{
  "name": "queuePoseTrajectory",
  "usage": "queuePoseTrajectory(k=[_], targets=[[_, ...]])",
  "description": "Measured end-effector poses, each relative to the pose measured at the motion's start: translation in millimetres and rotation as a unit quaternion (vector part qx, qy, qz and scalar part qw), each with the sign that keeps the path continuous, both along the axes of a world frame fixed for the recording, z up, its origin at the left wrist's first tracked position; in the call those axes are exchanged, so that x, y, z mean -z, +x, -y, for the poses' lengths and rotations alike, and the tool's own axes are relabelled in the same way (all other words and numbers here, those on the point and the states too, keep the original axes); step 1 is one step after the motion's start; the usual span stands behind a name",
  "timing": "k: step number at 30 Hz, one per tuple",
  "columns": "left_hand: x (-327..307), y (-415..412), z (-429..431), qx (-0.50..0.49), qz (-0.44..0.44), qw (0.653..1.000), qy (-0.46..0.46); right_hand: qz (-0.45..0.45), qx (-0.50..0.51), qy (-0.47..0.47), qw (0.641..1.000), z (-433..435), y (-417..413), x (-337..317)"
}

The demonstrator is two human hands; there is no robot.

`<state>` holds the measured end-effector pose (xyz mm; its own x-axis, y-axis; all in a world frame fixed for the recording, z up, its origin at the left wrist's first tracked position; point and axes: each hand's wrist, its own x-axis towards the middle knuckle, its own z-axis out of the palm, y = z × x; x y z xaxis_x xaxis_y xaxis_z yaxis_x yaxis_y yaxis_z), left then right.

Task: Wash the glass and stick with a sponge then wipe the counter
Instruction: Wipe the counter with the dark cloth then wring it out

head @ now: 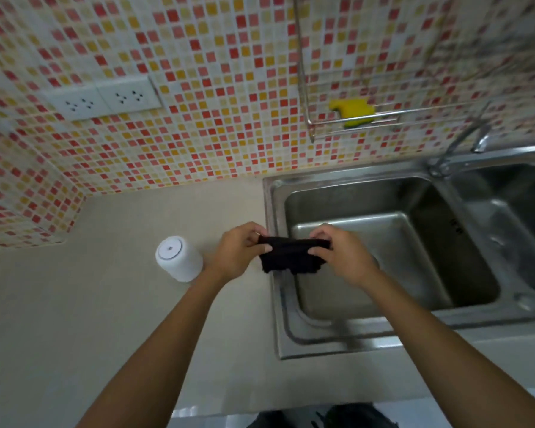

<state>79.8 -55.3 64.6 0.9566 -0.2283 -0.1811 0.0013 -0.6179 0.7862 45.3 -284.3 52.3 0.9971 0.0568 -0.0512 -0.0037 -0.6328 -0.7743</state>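
Fingers [261,247] of both hands were pinched shut on the black cloth [291,257]; left hand [238,251] gripped its left edge, right hand [342,256] its right. Cloth hung stretched between them over the sink [368,273], at its left rim. Judged soft, limp, light, possibly damp; best held bunched at the edges. Yellow sponge [352,111] sat in the wire rack [386,117] above the sink. White cup [179,257] stood inverted on the counter [74,304], left of the sink.

no readable text, faint illegible stamp inside sink [457,227]

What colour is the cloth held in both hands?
Black; the cloth shows plainly in the head view, over the sink's edge.
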Motion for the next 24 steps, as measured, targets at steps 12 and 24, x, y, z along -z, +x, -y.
queuePoseTrajectory(k=[12, 24], targets=[[-135, 56, 190, -0.01, 0.195, 0.978, -0.079, 0.142, 0.071, 0.084, 0.984, 198, 66, -150], [-183, 153, 270, -0.042, 0.219, 0.971, -0.085, 0.134, 0.095, 0.131, 0.978, 260, 188, -193]])
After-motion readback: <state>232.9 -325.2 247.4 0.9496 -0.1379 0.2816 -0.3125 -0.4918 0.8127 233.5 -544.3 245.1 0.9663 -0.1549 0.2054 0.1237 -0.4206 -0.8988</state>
